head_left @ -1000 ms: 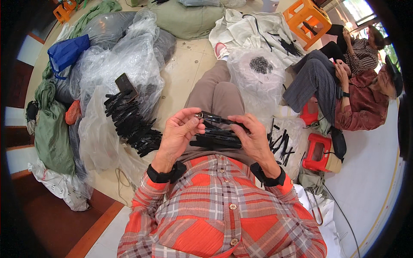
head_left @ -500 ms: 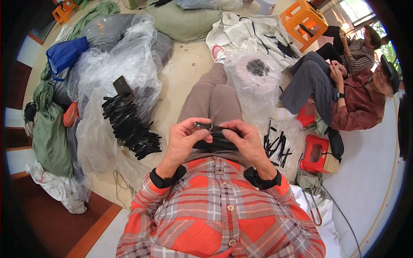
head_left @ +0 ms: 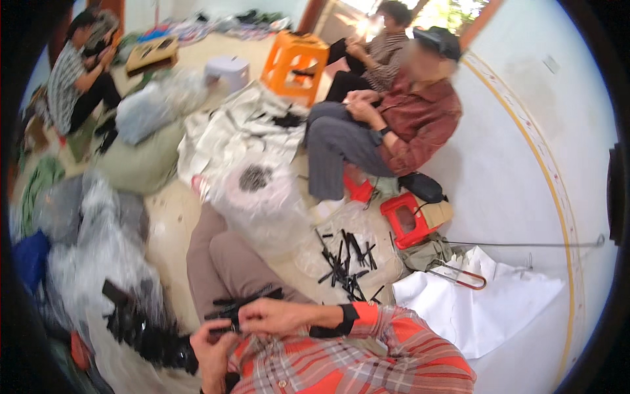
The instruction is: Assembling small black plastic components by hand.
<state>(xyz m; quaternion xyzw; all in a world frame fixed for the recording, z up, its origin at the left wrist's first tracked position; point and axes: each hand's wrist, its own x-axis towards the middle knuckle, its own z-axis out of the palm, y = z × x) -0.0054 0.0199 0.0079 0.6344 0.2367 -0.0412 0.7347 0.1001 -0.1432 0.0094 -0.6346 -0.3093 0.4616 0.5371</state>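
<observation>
On my lap lies a bundle of thin black strips (head_left: pixel 244 303), and both hands grip it. My right hand (head_left: pixel 272 316) pinches it from the right. From below, my left hand (head_left: pixel 211 346) closes on its left end. A heap of more black strips (head_left: pixel 144 331) lies on clear plastic just left of my knee. Loose black strips (head_left: pixel 344 259) are scattered on a plastic bag to the right of my leg.
A clear bag with dark pieces (head_left: pixel 259 190) stands beyond my knee. Two people (head_left: pixel 394 111) sit at the right by a red stool (head_left: pixel 407 220) and an orange stool (head_left: pixel 295 62). Another person (head_left: pixel 75 75) sits far left. White cloth (head_left: pixel 485 302) lies by the wall.
The view has swung up and to the right, so the seated people and wall now fill the frame. My hands still hold the black bundle, now low in the picture.
</observation>
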